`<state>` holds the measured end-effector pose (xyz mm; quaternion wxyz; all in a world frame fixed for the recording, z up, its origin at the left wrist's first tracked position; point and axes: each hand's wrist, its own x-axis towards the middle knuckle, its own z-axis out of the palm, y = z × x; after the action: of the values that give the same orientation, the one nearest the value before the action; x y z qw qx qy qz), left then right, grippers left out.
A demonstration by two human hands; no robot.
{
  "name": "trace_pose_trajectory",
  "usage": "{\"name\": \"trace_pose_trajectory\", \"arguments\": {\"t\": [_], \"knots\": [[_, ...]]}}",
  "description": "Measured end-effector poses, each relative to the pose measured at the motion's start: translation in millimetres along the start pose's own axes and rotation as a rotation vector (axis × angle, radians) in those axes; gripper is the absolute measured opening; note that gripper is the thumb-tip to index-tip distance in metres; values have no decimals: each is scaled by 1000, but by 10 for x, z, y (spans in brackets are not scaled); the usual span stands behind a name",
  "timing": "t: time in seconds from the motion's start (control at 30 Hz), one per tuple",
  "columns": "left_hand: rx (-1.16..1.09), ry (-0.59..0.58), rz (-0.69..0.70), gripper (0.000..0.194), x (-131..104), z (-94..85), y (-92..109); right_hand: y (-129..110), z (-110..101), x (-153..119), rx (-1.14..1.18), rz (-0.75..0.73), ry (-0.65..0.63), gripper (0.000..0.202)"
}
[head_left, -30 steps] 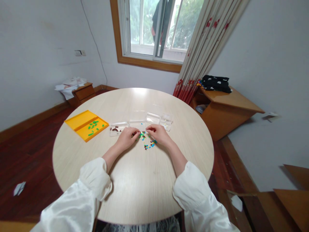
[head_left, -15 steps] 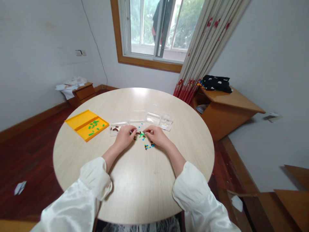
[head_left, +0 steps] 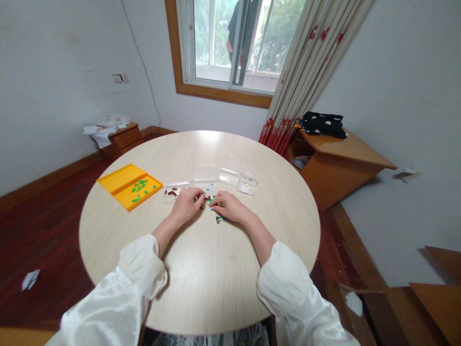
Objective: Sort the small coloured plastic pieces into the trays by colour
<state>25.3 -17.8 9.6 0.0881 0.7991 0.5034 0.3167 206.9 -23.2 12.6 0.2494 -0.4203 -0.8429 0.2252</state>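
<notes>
Small coloured toy bricks [head_left: 219, 219] in green, blue, brown and yellow lie in a loose pile on the round table [head_left: 205, 269]. My left hand [head_left: 188, 202] is at the pile's left side, its fingers curled together; whatever they pinch is too small to name. Over the pile's right part rests my right hand [head_left: 227, 205], fingers bent down among the pieces and covering some of them. Its fingertips touch the bricks, and I cannot make out what is between them. Behind my left hand a clear plastic box [head_left: 167, 198] holds several brown bricks [head_left: 173, 191].
At the left an open yellow case [head_left: 124, 175] holds several green bricks [head_left: 139, 186]. More clear boxes [head_left: 229, 177] stand behind the hands, one with whitish pieces. Beyond the table are a wooden cabinet [head_left: 345, 163] on the right and a curtain [head_left: 302, 67] by the window.
My right hand has shifted left and slightly down over the pile, covering more of the bricks. My left hand has stayed almost in place.
</notes>
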Motion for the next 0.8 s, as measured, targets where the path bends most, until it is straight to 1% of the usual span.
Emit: {"name": "trace_pose_trajectory", "arguments": {"t": [0.2,0.43,0.5,0.57,0.63,0.7,0.8], "knots": [[-6,4,-1,20,-1,-4,-1,-6,-11,-2,-3,13,-8,16],[-3,-9,-6,20,2,3,-6,-33,-9,-1,-56,30,-34,10],[1,-3,-6,20,1,4,-8,-37,1,2,-44,21,-17,9],[3,4,-4,20,0,4,-10,-30,-6,11,-1,16,49,8],[4,7,-2,20,0,3,-9,2,-46,21,56,30,170,7],[0,7,0,20,0,1,-4,70,-124,24,103,78,335,8],[-14,2,7,20,-1,-4,5,233,-281,-3,135,211,615,12]]}}
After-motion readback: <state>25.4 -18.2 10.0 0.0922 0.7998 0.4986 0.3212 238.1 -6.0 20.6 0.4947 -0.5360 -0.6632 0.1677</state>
